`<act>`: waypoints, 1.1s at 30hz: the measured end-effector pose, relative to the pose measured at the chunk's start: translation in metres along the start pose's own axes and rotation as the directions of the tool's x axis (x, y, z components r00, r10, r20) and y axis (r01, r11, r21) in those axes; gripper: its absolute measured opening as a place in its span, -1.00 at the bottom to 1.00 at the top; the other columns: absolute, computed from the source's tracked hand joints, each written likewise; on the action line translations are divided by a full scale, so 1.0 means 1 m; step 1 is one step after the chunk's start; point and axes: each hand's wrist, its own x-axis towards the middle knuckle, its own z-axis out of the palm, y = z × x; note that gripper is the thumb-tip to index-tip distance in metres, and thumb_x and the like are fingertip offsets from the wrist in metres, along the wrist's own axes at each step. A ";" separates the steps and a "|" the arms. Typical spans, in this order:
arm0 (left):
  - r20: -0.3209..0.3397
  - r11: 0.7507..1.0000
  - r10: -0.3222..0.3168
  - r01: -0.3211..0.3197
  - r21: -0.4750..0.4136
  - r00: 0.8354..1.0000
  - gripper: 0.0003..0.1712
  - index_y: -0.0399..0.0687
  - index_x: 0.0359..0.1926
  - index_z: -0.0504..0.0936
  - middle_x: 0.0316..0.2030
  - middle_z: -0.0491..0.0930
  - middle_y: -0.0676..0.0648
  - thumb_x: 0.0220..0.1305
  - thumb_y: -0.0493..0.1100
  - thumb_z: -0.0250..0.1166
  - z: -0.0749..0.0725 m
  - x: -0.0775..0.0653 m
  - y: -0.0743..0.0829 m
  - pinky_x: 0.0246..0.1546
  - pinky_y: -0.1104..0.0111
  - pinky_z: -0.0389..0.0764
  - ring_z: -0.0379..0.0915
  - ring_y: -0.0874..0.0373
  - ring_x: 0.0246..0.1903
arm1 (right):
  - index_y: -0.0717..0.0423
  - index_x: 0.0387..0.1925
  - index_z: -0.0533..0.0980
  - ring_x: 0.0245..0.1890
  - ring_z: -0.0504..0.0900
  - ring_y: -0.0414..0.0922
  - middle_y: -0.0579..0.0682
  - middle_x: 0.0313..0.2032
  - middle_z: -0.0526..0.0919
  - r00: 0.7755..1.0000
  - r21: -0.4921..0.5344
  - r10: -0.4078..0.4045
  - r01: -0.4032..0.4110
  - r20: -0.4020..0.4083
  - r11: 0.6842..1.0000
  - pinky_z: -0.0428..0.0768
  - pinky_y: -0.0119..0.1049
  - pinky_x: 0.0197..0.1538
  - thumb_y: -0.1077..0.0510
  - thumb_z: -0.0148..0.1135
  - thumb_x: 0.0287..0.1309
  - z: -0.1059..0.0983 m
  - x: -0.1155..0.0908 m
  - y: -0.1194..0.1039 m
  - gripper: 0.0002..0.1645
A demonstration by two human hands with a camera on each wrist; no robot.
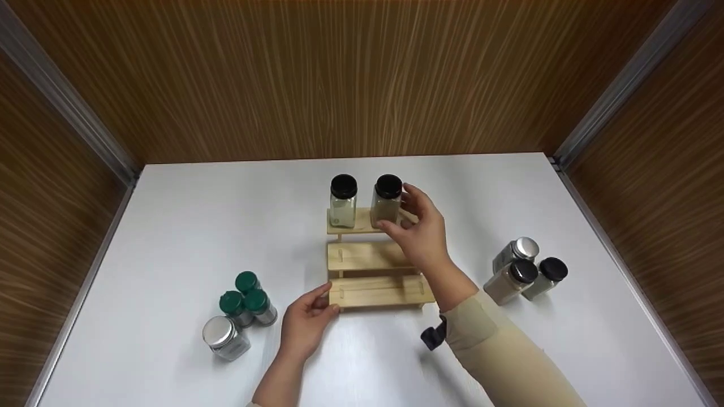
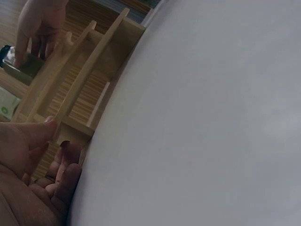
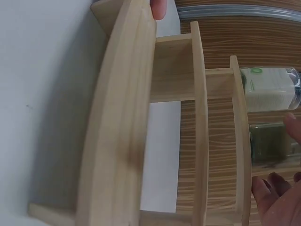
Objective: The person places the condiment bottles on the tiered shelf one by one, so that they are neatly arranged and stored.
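A three-tier wooden rack [image 1: 370, 257] stands mid-table. On its top tier, my right hand [image 1: 421, 232] holds a black-capped glass spice jar [image 1: 387, 206] between thumb and fingers; in the right wrist view this jar [image 3: 270, 143] meets the tier's edge. Left of it, another black-capped jar [image 1: 343, 203] is upright on the same tier, its pale label [image 3: 270, 89] showing in the right wrist view. My left hand [image 1: 305, 325] grips the left end of the lowest tier, thumb and fingers about the wood. The left wrist view shows that hand [image 2: 37, 174] at the rack's end.
Several jars stand at the left: green-capped shakers [image 1: 257, 308] and one silver-lidded jar [image 1: 226, 339]. To the right are two black-capped jars [image 1: 506, 282] [image 1: 547, 277] and a silver-lidded jar [image 1: 517, 251]. Wood-grain panels [image 1: 350, 79] wall the white table [image 1: 186, 226] at back and sides.
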 end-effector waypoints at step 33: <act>-0.032 0.999 -0.015 0.016 0.042 0.999 -0.43 -0.30 0.31 0.63 -0.18 0.72 -0.20 0.28 -0.41 0.48 -0.009 -0.003 0.000 -0.21 0.45 0.67 0.64 0.07 -0.22 | 0.36 0.20 0.55 0.08 0.59 -0.31 0.17 0.10 0.70 0.926 -0.346 -0.157 0.031 -0.343 0.938 0.58 -0.48 0.09 0.46 0.60 -0.01 -0.122 -0.070 0.014 -0.31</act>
